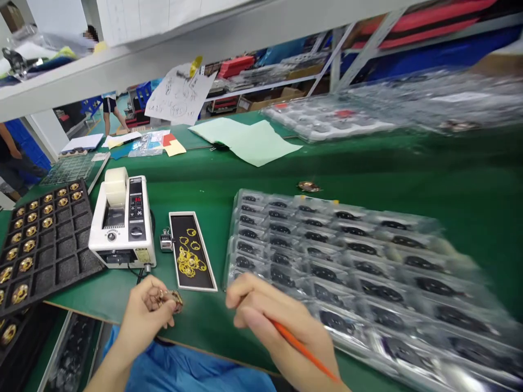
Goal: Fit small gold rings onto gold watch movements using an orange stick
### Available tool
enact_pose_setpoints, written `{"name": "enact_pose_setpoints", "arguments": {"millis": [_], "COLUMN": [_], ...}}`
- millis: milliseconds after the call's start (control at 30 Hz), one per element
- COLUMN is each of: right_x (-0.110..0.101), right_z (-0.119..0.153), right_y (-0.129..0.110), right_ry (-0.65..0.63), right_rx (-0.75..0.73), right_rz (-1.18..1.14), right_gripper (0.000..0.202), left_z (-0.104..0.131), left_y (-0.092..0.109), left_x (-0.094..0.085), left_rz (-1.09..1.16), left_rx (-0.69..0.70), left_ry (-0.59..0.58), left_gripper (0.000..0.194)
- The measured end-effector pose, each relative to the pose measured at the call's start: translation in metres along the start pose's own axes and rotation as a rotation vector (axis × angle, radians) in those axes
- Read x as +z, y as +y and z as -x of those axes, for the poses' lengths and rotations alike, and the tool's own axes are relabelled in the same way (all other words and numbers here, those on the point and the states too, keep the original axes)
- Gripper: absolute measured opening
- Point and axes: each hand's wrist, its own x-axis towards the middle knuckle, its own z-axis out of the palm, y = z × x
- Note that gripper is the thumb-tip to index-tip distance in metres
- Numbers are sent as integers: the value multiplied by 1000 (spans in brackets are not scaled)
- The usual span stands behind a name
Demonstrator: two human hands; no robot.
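Observation:
My left hand [149, 310] pinches a small round copper-and-gold metal part [175, 299] between thumb and fingers, just above the bench's near edge. My right hand [273, 321] is closed round a slim orange stick-like tool [304, 350]; its tip is hidden by the fingers, so I cannot tell its kind. Between and beyond the hands lies a white-rimmed shallow tray [206, 252] with thin yellow rings [188, 264] heaped in it. To the right, under and past my right hand, stands a clear plastic tray [265, 291] with rows of black parts [363, 249].
A white tape dispenser [141, 209] stands at left, beside a small metal tally counter [165, 240]. Left of it, a black foam tray [61, 256] holds several gold round parts. Another metal part [308, 187] lies behind the clear tray. A shelf beam [163, 49] crosses above.

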Motion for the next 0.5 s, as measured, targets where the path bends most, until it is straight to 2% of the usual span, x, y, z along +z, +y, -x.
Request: {"name": "enact_pose_setpoints", "arguments": {"millis": [67,133,200,300,367,500], "right_x": [1,10,22,36,40,37], "right_z": [0,2,5,7,7,6], "right_y": [-3,-5,-5,-1,4,15], "right_ry": [84,105,99,120,146,127], "right_rx": [8,-31,-99,-187,-191,-140], "right_rz": [38,155,292,461,522,472], "right_gripper": [19,12,14,19,16,10], "left_z": [-2,-2,-2,1,4,8], "left_y": [2,4,6,9,12,15], "left_x": [3,6,11,18,24,31], "left_rz": [159,249,291,305,294,221], "left_rx": [-10,15,23,41,67,101], "left_ry": [26,28,19,16,23,52], "left_gripper": [34,36,37,37,37,37]}}
